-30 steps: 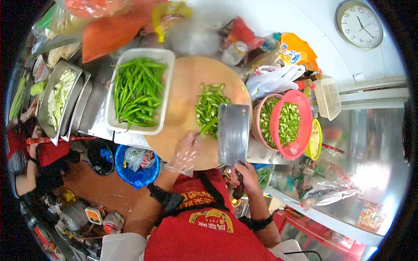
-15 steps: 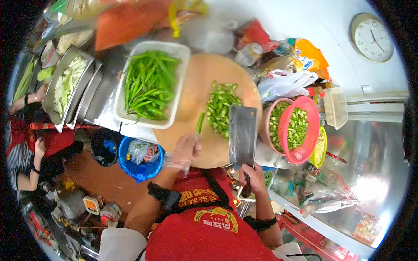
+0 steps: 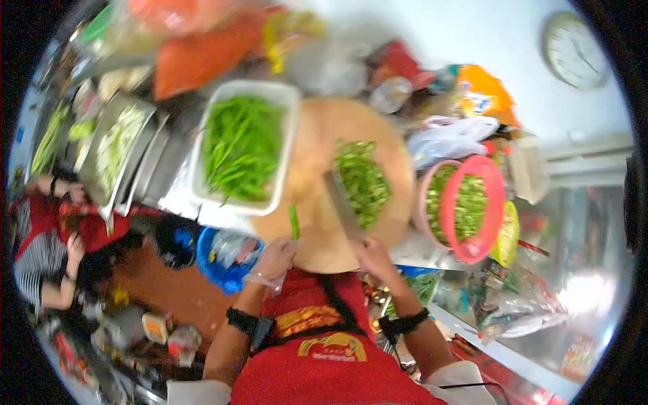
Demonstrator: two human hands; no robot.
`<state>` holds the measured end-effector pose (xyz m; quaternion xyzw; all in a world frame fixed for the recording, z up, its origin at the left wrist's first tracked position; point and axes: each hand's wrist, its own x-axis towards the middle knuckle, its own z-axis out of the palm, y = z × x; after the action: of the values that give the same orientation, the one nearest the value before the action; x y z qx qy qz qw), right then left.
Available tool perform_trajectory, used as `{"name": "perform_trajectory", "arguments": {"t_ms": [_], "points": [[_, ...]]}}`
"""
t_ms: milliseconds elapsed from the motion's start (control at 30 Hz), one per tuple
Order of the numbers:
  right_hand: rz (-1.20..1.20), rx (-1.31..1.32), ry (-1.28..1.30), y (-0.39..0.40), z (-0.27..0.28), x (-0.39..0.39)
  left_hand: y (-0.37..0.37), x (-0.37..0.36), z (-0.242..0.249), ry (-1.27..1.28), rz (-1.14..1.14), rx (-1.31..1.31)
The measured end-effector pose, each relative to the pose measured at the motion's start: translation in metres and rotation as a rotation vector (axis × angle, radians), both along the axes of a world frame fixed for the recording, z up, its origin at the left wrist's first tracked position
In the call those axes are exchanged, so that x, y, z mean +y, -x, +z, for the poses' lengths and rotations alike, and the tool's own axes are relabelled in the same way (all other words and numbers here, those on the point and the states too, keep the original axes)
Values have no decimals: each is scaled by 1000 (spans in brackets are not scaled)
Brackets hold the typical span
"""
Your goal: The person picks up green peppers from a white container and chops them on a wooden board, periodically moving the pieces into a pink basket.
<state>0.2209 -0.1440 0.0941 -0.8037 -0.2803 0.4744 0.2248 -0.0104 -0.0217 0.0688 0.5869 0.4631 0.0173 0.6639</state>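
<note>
My left hand (image 3: pixel 275 260), in what looks like a clear plastic glove, is closed at the near left edge of the round wooden chopping board (image 3: pixel 307 162). A green chili pepper (image 3: pixel 294 221) sticks up from its fingertips. My right hand (image 3: pixel 372 258) is wrapped round the handle of a cleaver (image 3: pixel 341 202). The blade stands nearly on edge along the left side of a pile of chopped green chilies (image 3: pixel 364 182). Whole green chilies (image 3: pixel 243 148) fill a white plastic basket (image 3: pixel 289 158) at the board's left.
A pink basket (image 3: pixel 496 236) with chopped chilies stands right of the board. Stainless trays (image 3: pixel 150 158) with cut pale vegetables are at the left. A blue-lined bin (image 3: pixel 214 270) sits below. A co-worker (image 3: pixel 50 250) stands at far left. Plastic bags (image 3: pixel 445 138) lie behind.
The cleaver has swung left, from lying broadside over the chopped chilies' right to standing on their left. My left hand has moved slightly left and nearer me with the chili. The view has shifted.
</note>
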Motion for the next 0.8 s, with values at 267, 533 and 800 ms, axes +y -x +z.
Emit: {"name": "perform_trajectory", "arguments": {"t_ms": [267, 533, 800], "points": [[-103, 165, -159, 28, 7, 29, -18, 5, -102, -905, -609, 157], [-151, 372, -337, 28, 12, 22, -24, 4, -45, -364, -224, -130], [-189, 444, -227, 24, 8, 21, -18, 9, -44, -468, -254, -167]]}}
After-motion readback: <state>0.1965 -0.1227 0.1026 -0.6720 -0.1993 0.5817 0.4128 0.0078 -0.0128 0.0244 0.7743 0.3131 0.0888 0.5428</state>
